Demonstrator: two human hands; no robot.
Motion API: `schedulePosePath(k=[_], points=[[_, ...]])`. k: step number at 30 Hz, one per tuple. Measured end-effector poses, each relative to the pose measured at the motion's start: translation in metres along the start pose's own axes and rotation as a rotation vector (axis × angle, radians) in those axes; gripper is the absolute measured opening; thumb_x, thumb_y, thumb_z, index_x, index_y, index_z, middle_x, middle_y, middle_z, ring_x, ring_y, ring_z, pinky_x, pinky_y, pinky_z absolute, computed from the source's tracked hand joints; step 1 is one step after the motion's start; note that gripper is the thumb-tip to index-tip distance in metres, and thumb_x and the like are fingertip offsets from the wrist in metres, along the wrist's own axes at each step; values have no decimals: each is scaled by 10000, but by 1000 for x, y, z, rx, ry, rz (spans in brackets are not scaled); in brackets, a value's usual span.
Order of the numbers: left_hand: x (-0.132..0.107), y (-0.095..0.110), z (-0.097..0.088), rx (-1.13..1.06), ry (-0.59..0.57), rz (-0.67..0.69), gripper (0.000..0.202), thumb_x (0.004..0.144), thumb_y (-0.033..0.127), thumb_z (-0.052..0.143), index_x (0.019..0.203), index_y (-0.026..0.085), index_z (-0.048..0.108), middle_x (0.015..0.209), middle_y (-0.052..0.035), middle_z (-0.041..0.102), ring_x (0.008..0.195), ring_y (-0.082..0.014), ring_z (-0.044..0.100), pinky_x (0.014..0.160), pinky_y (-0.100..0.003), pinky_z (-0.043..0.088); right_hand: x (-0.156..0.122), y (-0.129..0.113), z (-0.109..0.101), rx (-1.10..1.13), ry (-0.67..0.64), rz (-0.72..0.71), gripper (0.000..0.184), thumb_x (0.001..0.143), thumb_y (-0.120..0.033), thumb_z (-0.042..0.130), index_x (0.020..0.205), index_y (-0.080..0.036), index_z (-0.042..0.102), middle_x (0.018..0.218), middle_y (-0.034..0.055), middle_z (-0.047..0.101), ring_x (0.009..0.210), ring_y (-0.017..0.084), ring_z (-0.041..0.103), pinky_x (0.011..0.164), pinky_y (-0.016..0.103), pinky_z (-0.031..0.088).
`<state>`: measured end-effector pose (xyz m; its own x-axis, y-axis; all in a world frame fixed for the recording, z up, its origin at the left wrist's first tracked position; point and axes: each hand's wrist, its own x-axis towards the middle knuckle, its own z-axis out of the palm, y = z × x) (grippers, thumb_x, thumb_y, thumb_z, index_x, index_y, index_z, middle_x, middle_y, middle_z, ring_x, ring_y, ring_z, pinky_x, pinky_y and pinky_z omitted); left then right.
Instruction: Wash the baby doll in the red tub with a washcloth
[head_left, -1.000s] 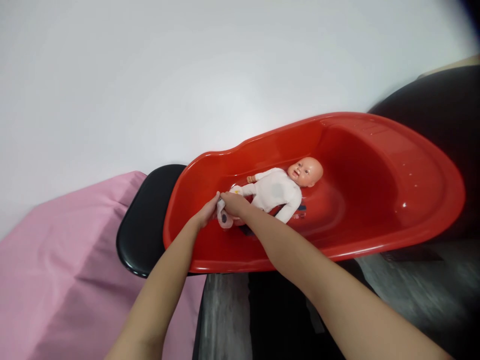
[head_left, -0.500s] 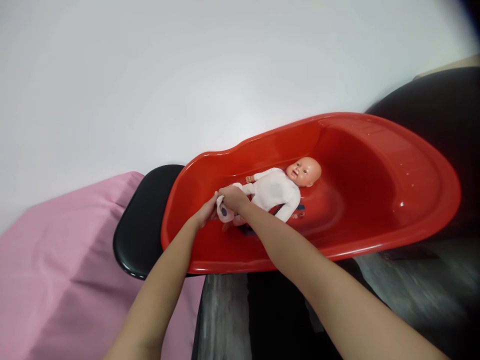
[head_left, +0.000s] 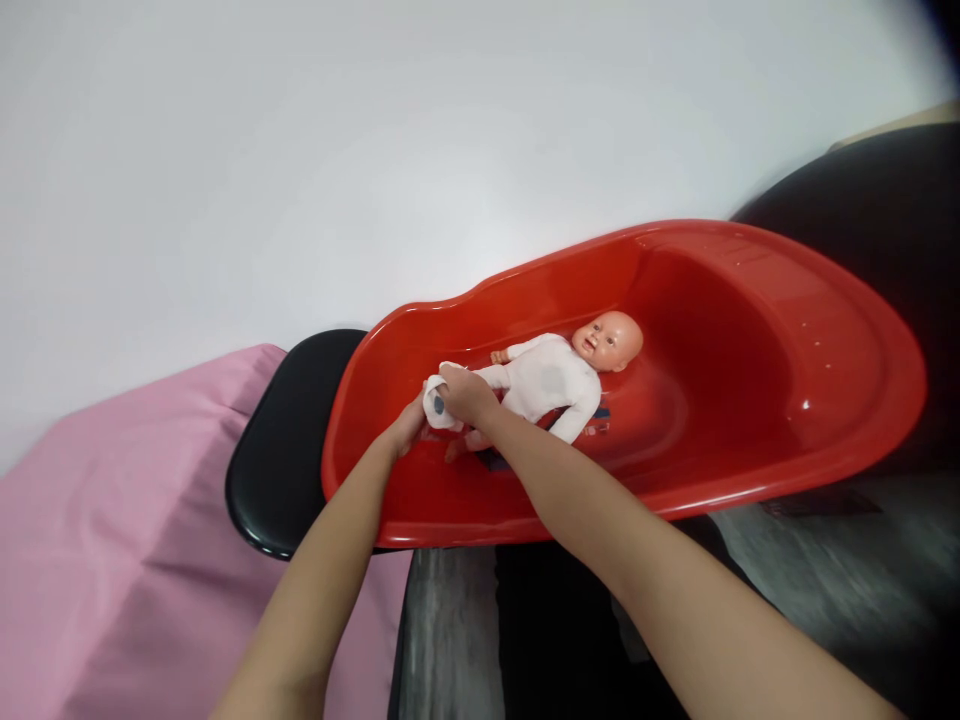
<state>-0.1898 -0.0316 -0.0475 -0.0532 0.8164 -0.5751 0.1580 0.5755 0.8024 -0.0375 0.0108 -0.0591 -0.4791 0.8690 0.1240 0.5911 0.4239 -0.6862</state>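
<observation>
A bald baby doll [head_left: 553,378] in a white body suit lies on its back inside a red baby bathtub [head_left: 720,370], its head toward the right. By the doll's feet, a small white cloth [head_left: 437,405] with a dark spot is bunched between my hands; its exact kind does not show. My left hand [head_left: 409,425] grips its left side with closed fingers. From above, my right hand [head_left: 469,397] pinches its other side, covering part of the doll's lower legs. One bare foot of the doll [head_left: 453,451] shows below my right hand.
Under the tub's left end is a black padded seat [head_left: 281,450], beside a pink fabric surface [head_left: 112,540]. A large black rounded object [head_left: 892,200] stands behind the right end. A plain white wall [head_left: 375,150] backs the tub. Grey flooring [head_left: 450,630] shows below.
The white cloth has shifted slightly left and opened into a rounder loop. My left hand has moved a little left and down with it. The doll and tub stay put.
</observation>
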Motion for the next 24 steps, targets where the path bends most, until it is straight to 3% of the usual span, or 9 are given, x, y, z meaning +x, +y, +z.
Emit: schedulePosePath(k=[7,12,15,18,21,24], points=[[4,-7,-4,-25,1,35,370,951,529,672,1061,183,747,966,-124,781,826,-267,728,686,-341,598,-2,-4,-4,176,120,93,262,1059,-315,395,1005,-209,627,991,60,731,887,213,626,770,308,407],[4,-7,-2,57,-74,3,444,938,587,644,1050,176,768,880,-152,766,831,-311,730,675,-365,571,-1,-7,-7,282,208,145,243,1041,-326,390,939,-230,588,929,30,705,853,196,611,774,289,425],[3,-7,-2,121,-68,2,577,961,668,575,1155,154,750,950,-182,772,870,-336,740,709,-405,584,3,-5,-6,430,319,228,234,1030,-317,362,954,-240,570,949,25,693,877,188,613,792,268,452],[5,-9,-4,223,-27,61,678,970,719,543,1330,158,667,1183,-191,757,1033,-353,735,738,-397,611,9,1,-3,628,458,272,180,984,-287,378,956,-248,552,936,18,666,873,187,594,790,262,463],[11,-14,-7,381,47,96,665,918,618,688,1403,172,597,1375,-175,696,1157,-340,703,763,-355,610,15,11,1,780,564,363,112,928,-260,416,902,-259,525,806,-8,588,777,191,541,742,276,450],[17,-19,-9,547,75,108,580,890,464,752,1354,148,608,1289,-156,733,1092,-298,720,788,-319,581,19,24,3,807,589,490,145,945,-306,420,953,-257,556,822,0,601,782,199,553,770,299,461]])
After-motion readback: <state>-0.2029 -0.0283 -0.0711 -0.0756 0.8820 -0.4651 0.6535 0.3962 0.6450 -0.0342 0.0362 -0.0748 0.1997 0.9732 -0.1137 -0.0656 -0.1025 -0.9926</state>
